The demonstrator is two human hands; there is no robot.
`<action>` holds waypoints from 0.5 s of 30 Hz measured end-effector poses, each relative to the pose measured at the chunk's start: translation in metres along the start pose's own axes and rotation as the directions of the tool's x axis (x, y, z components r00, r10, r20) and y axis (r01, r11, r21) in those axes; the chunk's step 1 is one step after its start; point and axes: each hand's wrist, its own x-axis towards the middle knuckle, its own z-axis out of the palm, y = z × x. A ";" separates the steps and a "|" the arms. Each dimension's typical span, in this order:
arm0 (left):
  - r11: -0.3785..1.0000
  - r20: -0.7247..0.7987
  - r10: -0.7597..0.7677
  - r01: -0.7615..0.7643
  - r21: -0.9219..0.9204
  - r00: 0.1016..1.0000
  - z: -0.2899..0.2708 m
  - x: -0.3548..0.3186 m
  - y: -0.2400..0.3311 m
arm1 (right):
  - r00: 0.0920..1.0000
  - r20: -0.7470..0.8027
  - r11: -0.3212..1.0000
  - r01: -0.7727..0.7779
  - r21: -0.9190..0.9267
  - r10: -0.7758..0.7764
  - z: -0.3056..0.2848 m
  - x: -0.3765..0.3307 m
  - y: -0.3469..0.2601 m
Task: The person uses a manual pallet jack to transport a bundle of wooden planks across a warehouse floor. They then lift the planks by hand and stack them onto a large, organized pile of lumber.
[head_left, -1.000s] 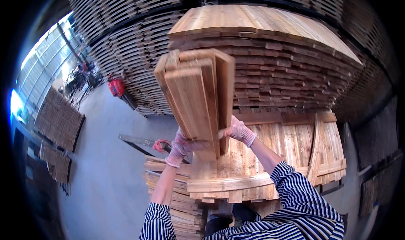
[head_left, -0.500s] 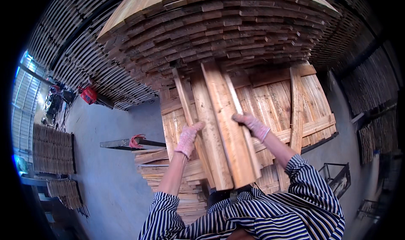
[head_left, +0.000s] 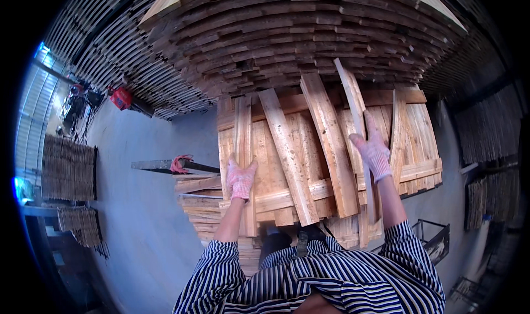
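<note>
My left hand (head_left: 241, 179), in a pinkish knit glove, spans the width of a narrow wooden board (head_left: 243, 129), thumb at one edge and fingers at the other. My gloved right hand (head_left: 375, 153) grips another wooden board (head_left: 353, 90), which stands tilted partly on its edge between thumb and fingers. Two loose boards lie between my hands: a slimmer spotted one (head_left: 287, 154) and a wider one (head_left: 329, 143), both slanting toward me. All rest over a layer of pale planks (head_left: 259, 173) with crosswise battens. Another board (head_left: 398, 118) lies right of my right hand.
A tall stack of boards (head_left: 309, 38) rises just beyond the work surface. Cut pieces (head_left: 207, 209) are piled at the lower left, beside a dark metal bar (head_left: 152, 165) with pink cord. A red machine (head_left: 120, 97) stands farther left; a metal frame (head_left: 430, 239) sits at right.
My hands have moved apart, left hand leftward and right hand rightward. The boards bunched between them are now spread out across the planks.
</note>
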 end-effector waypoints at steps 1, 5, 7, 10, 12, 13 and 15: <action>1.000 -0.020 -0.001 0.001 -0.011 1.000 0.001 0.000 -0.004 | 0.994 0.016 0.971 0.098 0.216 -0.104 0.005 -0.016 -0.009; 0.999 -0.060 0.002 -0.005 -0.051 0.998 -0.006 0.005 -0.031 | 0.975 0.176 0.956 0.084 0.282 -0.138 0.069 -0.075 -0.071; 0.996 -0.074 0.061 -0.066 -0.060 0.995 -0.008 0.008 -0.026 | 0.977 0.148 0.977 0.171 -0.129 -0.152 0.121 -0.068 -0.077; 0.986 -0.080 0.069 -0.080 -0.144 0.994 -0.001 0.014 -0.039 | 0.950 0.288 0.911 0.220 -0.349 -0.119 0.149 -0.070 -0.101; 0.960 -0.136 0.135 -0.163 -0.227 0.982 0.005 0.017 -0.051 | 0.964 0.216 0.893 0.229 -0.388 -0.153 0.180 -0.066 -0.094; 0.945 -0.143 0.142 -0.177 -0.275 0.979 0.009 0.019 -0.057 | 0.964 0.222 0.897 0.226 -0.380 -0.149 0.184 -0.064 -0.096; 0.917 -0.109 0.138 -0.168 -0.362 0.984 0.015 0.021 -0.057 | 0.965 0.241 0.931 0.180 -0.318 -0.105 0.183 -0.070 -0.104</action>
